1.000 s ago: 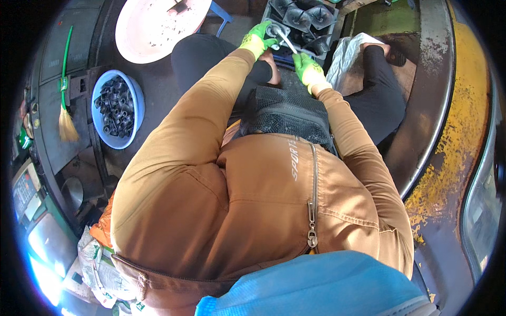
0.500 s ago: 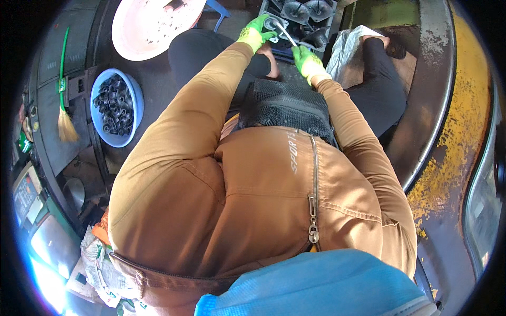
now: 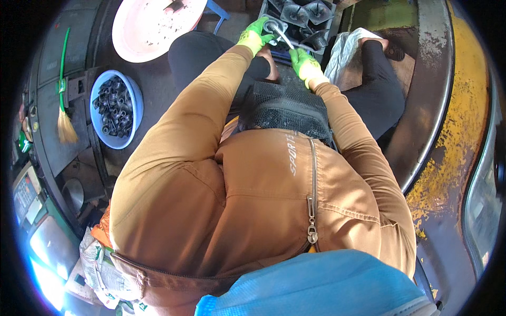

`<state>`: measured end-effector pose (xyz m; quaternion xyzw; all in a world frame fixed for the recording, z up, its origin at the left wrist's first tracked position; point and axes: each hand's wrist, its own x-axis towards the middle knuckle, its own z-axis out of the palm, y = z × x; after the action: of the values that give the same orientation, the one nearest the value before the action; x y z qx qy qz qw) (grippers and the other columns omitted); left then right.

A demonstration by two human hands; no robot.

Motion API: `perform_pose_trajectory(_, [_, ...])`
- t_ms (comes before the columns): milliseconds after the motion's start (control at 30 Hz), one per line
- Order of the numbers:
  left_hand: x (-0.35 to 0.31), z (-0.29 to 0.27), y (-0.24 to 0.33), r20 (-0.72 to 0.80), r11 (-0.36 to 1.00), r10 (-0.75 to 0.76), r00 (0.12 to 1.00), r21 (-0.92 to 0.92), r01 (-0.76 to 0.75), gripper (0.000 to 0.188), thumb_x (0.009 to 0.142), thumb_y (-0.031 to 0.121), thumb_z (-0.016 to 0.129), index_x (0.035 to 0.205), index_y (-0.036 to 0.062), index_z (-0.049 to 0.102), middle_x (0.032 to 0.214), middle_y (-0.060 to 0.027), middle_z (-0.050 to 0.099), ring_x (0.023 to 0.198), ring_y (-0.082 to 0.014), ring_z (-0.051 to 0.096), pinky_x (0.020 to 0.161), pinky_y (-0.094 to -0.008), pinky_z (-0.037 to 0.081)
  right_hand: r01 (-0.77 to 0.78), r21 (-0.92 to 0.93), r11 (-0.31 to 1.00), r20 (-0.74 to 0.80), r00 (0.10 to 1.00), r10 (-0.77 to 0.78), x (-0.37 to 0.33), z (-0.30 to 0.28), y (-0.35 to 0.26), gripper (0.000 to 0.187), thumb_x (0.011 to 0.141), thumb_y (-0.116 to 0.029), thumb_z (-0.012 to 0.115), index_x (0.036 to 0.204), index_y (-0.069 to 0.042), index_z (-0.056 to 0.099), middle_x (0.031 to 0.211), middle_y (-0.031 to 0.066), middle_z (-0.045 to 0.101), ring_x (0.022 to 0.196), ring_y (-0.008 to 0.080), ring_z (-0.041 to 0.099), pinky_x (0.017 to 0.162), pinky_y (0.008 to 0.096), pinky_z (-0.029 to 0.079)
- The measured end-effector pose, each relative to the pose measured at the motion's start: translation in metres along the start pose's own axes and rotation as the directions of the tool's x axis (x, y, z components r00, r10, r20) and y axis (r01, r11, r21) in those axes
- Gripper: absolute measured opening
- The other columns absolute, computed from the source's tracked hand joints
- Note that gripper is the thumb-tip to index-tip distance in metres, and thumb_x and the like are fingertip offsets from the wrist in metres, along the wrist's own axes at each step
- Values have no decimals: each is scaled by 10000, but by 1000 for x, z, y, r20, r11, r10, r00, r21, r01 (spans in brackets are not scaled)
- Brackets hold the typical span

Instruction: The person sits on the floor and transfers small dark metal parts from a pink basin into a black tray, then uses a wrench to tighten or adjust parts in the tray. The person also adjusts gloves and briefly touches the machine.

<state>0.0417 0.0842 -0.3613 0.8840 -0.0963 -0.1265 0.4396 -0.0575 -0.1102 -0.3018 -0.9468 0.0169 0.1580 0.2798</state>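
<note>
My left hand (image 3: 255,37), in a yellow-green glove, is closed on the edge of a black flanged rubber part (image 3: 269,25) with a round opening. My right hand (image 3: 305,64), gloved alike, grips a slim, pale, rod-like tool (image 3: 284,39). The tool slants up and left from my fingers, its far end at the opening of the part. Its exact kind is too small to tell. Just beyond my hands stands a grey crate (image 3: 331,23) holding several black cone-shaped parts (image 3: 295,14) with square flanges.
Left of my legs stands a blue basin (image 3: 139,100) filled with small black rubber pieces (image 3: 113,105). A pink basin (image 3: 134,31) with dark scraps is farther off. A broom (image 3: 64,95) leans at far left. A pale sack (image 3: 340,55) and rusty yellow metal (image 3: 448,126) are at right.
My right hand and the tool have shifted slightly left and downward against the part. My left hand keeps its hold, with little movement.
</note>
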Motion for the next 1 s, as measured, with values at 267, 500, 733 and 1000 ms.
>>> perform_pose_trajectory(267, [-1, -6, 8, -2, 999, 20, 1000, 49, -20, 727, 672, 233, 785, 1318, 141, 464, 1239, -126, 567, 1141, -301, 536, 948, -378, 427, -42, 56, 998, -33, 999, 44, -2, -3, 1, 401, 939, -424, 373, 996, -62, 536, 1001, 235, 599, 943, 428, 556, 787, 488, 439])
perform_pose_trajectory(500, [-2, -5, 11, 28, 995, -62, 998, -81, 64, 700, 683, 221, 776, 1306, 119, 473, 1241, -122, 566, 1144, -291, 535, 963, -356, 422, 73, 86, 994, -164, 985, -58, 2, 9, 6, 427, 938, -448, 355, 1016, -73, 542, 1018, 239, 594, 979, 441, 535, 818, 497, 427])
perform_pose_trajectory(733, [-6, -8, 14, 23, 999, -50, 998, -9, 50, 718, 677, 224, 778, 1313, 119, 460, 1236, -142, 562, 1146, -296, 533, 968, -356, 419, 4, 144, 990, -92, 996, 9, 4, 5, -2, 444, 932, -455, 349, 1058, -73, 537, 1075, 233, 584, 1009, 431, 534, 852, 487, 422])
perform_pose_trajectory(1000, [-3, -8, 12, 6, 999, -28, 1000, -17, 28, 718, 668, 235, 783, 1300, 109, 466, 1213, -130, 578, 1143, -294, 535, 969, -361, 419, 94, -89, 992, 3, 996, -94, 3, 2, -4, 349, 951, -353, 329, 1054, -81, 523, 1120, 183, 552, 1025, 394, 538, 821, 484, 436])
